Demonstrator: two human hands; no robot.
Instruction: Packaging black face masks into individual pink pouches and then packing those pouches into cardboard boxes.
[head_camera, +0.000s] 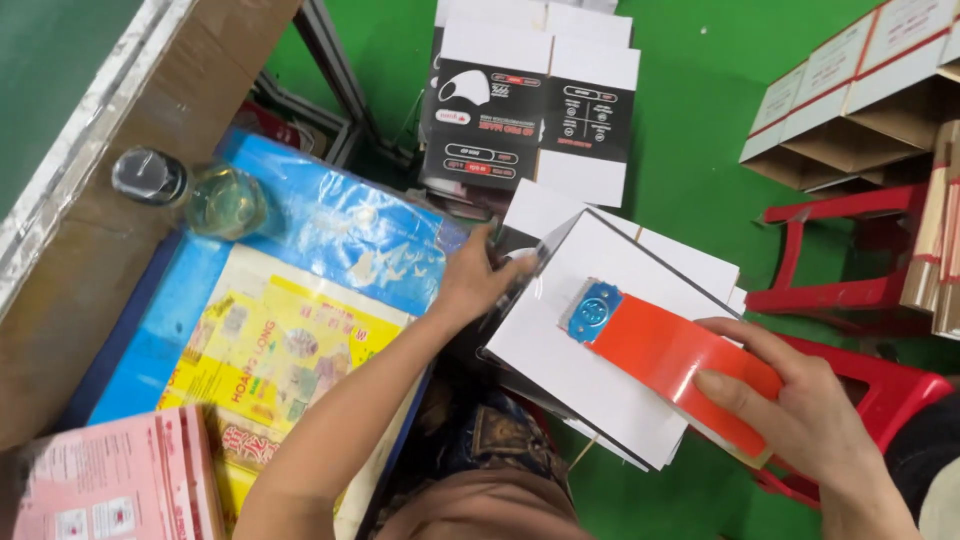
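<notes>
The white box rests tilted on the person's lap. The left hand grips its upper-left edge. The right hand is closed around a red tape dispenser, its blue blade end pressed on the box's top face.

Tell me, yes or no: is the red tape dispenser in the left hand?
No. The right hand holds the red tape dispenser on the white box, while the left hand steadies the box's edge.
</notes>
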